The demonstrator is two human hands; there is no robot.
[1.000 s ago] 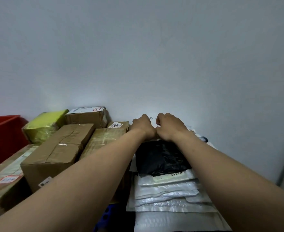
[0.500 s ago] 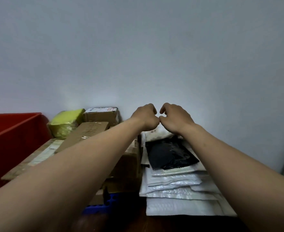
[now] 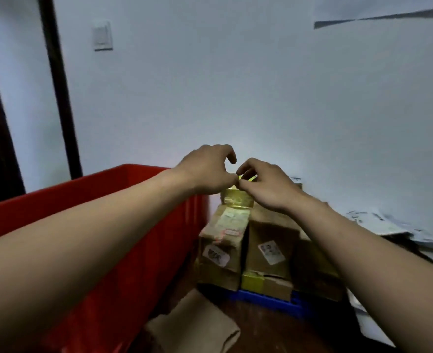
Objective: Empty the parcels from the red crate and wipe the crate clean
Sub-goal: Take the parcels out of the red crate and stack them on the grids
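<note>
Currently left hand (image 3: 205, 171) loosely curled, empty; right hand (image 3: 266, 187) touching it thumb-to-thumb, possibly pinching yellow parcel (image 3: 237, 200) just beneath (blurred, cannot tell). Red crate (image 3: 95, 192) left of both.

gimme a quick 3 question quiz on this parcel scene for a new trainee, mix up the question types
1. True or false: the red crate stands to the left of the cardboard boxes.
2. Which colour is the parcel seen just under the left hand and the right hand? A) black B) yellow C) white
3. Fill in: a ____ base shows beneath the cardboard boxes.
Key: 1 true; 2 B; 3 blue.
</note>
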